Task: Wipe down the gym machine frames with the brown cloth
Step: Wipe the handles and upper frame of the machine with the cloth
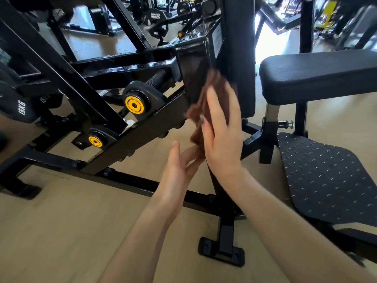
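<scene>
Now wiping the black machine frame (193, 78) at centre frame with the brown cloth (201, 105).

Largest first: the frame's upright post carries the cloth, pressed flat under the right hand (221, 131), fingers straight, probably to spread pressure. Below it the left hand (179, 162) lies relaxed and uncurled, fingertips at the cloth's hanging end. The padded seat (318, 76) at right and yellow-capped pivots (134, 105) at left crowd the post.

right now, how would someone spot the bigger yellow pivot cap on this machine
Start at the black seat pad on the right and look left past the brown cloth to the slanted black frame arm. Two round yellow caps sit there; the bigger yellow cap is the upper one, beside a threaded bolt.
</scene>
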The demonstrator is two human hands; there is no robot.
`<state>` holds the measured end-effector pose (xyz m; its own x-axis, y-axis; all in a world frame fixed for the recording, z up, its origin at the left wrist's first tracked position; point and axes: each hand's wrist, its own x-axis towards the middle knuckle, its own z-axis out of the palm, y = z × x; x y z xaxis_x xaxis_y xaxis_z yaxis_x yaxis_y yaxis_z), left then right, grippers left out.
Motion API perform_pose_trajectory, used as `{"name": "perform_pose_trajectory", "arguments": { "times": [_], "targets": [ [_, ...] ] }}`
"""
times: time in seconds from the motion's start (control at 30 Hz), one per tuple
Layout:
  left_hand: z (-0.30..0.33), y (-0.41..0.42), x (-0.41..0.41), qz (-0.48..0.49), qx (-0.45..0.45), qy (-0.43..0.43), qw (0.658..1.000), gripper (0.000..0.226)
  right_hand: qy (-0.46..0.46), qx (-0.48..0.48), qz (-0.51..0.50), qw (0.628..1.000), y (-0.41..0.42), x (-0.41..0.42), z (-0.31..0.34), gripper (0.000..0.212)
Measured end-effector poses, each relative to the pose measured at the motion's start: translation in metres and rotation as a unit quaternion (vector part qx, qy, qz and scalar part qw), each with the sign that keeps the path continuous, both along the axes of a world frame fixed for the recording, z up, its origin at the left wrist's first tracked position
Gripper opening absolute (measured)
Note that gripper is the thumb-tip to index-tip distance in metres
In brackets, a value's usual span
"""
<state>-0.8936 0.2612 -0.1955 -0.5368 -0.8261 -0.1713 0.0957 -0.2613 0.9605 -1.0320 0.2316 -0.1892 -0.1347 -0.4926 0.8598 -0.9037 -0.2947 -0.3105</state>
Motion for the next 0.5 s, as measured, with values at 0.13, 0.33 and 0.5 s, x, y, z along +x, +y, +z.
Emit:
{"name": "perform_pose_trajectory", "arguments": {
  "times": [0.13, 0.33, 0.5],
  "targets": [
    [0.001, 0.002, -0.001, -0.003, 0.018, -0.013, 1.000, 0.071, -0.045, 0.106, 0.004, 0.993, 0.031, -0.011, -0.060, 0.059],
    [0.005, 0.005, 0.004, 0.012, -0.002, 0.013, 1.000, 0.067, -0.023, 0.023, -0.007, 0.999, 0.006, 0.004, -0.005, 0.054],
    [0.004, 0.001, 0.009, 0.038, 0.012, 0.009, 0.999, 0.069, 0.049, -0.003, -0.056, 0.997, -0.007, 0.005, 0.011, 0.057]
  ]
}}
